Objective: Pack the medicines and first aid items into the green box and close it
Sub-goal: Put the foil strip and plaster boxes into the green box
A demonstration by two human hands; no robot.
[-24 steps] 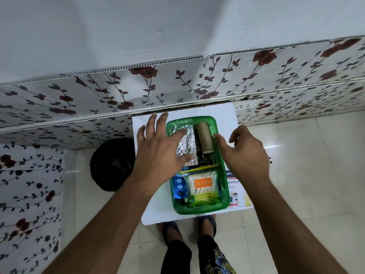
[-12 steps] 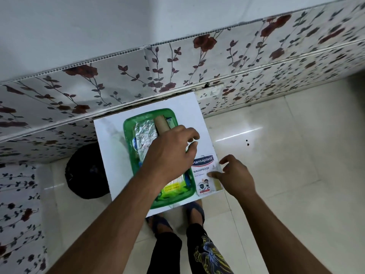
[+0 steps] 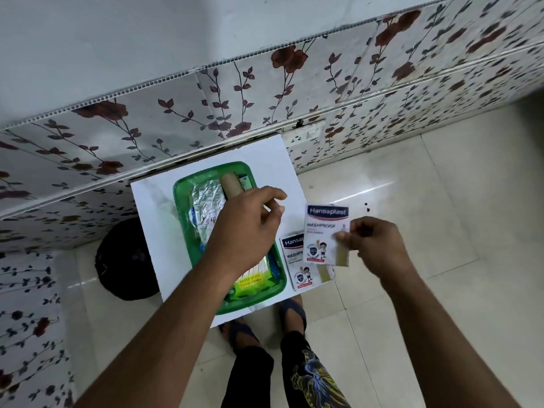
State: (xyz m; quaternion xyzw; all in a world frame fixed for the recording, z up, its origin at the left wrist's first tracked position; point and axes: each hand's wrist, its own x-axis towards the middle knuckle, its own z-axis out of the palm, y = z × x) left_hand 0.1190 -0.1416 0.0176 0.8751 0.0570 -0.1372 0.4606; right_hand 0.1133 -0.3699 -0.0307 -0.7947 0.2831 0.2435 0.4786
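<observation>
- I see the green box (image 3: 180, 201) lying open on the white table (image 3: 147, 213), which is pushed against the floral wall panel (image 3: 176, 122).
- Inside the box I can make out a foil strip (image 3: 206, 203), a brown cardboard roll (image 3: 231, 185) and a yellow-green pack of cotton swabs (image 3: 250, 282).
- My left hand (image 3: 244, 231) hangs over the middle of the box, fingers loosely curled; from this angle I cannot tell whether it is holding anything.
- My right hand (image 3: 374, 245) pinches a Hansaplast plaster packet (image 3: 323, 231) by its right edge, lifted just to the right of the box.
- A second Hansaplast packet (image 3: 295, 260) lies flat on the table just beside the box's right rim, partly covered by the raised one.
- A dark round object (image 3: 123, 260) sits on the floor left of the table.
</observation>
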